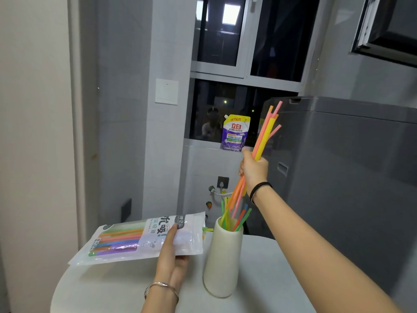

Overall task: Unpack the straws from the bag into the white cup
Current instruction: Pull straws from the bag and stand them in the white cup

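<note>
A tall white cup (222, 265) stands on the round white table (112, 288) and holds several coloured straws (238, 219). Above the cup, my right hand (253, 169) grips a bunch of orange, pink and yellow straws (265, 134); their lower ends point down towards the cup's mouth. My left hand (171, 251) holds the clear plastic straw bag (137, 239) by its middle, lifted just off the table to the left of the cup. Several straws remain inside the bag, and a green one pokes out of its open right end.
A purple detergent pouch (234, 133) stands on the window sill behind. A grey washing machine (352, 159) fills the right side. A wall socket and a water tap (220, 187) sit on the wall behind the cup. The table's edge curves at the left and front.
</note>
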`<state>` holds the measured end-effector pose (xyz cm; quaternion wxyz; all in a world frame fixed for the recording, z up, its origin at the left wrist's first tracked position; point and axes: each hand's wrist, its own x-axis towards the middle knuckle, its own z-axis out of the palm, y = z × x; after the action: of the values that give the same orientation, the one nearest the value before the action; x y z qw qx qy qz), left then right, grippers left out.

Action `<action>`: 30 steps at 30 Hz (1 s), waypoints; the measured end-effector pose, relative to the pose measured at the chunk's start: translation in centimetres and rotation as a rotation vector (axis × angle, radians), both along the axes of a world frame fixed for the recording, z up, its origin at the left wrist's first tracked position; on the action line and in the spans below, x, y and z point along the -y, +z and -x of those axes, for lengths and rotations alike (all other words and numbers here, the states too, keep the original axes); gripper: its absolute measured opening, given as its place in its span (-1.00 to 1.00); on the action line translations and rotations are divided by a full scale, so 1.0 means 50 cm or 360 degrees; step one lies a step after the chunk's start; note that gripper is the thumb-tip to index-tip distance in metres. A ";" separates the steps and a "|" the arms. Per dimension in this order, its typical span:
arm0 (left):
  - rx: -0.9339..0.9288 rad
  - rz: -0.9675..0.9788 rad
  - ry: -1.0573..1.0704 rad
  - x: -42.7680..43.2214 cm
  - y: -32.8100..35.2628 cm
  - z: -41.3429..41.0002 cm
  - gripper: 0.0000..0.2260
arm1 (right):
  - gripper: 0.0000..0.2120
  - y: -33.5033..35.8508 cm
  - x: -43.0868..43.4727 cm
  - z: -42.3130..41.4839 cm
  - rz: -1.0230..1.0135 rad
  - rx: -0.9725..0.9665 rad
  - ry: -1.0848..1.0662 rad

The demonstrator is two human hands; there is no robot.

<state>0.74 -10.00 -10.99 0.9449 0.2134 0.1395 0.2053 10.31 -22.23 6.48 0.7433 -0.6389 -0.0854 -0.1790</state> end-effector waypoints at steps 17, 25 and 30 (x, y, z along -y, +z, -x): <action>-0.0029 0.0023 -0.0016 0.002 0.004 0.006 -0.61 | -0.72 -0.108 0.032 -0.018 0.0471 -0.0205 0.0406; -0.0006 0.0030 -0.0023 0.003 0.010 0.011 -0.60 | -0.81 -0.096 0.038 0.002 0.0387 -0.0150 0.0530; -0.0007 0.0045 -0.0010 0.008 0.015 0.016 -0.59 | -0.85 -0.075 0.039 0.050 0.0357 0.0099 0.0268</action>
<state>-0.08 -10.40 -10.23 0.9481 0.2009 0.1438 0.2000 7.84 -24.15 2.71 0.6765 -0.7027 -0.1811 -0.1252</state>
